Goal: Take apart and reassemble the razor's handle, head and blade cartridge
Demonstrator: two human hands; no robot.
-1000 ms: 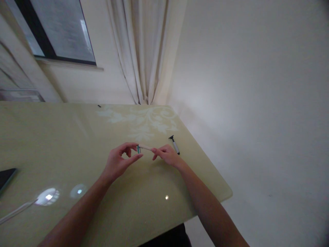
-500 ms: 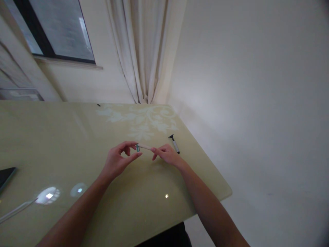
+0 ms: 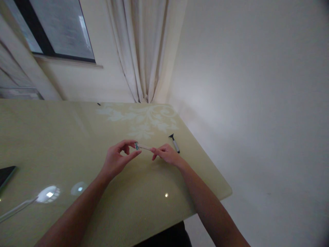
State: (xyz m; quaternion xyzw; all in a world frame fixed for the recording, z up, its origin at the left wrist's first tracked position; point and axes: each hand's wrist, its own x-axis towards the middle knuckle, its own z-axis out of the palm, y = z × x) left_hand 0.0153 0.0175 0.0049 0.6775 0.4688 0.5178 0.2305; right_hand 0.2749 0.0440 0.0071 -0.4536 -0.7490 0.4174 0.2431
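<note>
My left hand (image 3: 117, 158) pinches a small teal-and-dark razor head (image 3: 137, 146) by its two ends, between thumb and index finger. My right hand (image 3: 167, 154) is closed on the slim pale razor handle (image 3: 145, 148), which points left at that head. The handle's tip meets the head or comes very close; I cannot tell if they are joined. Both hands are above the table. Just beyond my right hand, a second razor (image 3: 175, 145), black and grey, lies on the tabletop.
The glossy pale table (image 3: 123, 212) has its right edge near the wall. At the far left lies a dark flat object (image 3: 6, 175), with a white cable (image 3: 19, 207) nearer me. A small dark piece (image 3: 99, 104) sits at the back edge, before the curtain (image 3: 145, 51).
My left hand and the razor head have shifted slightly up and left. The pale handle looks a little turned and thinner. The razor on the table has stayed put.
</note>
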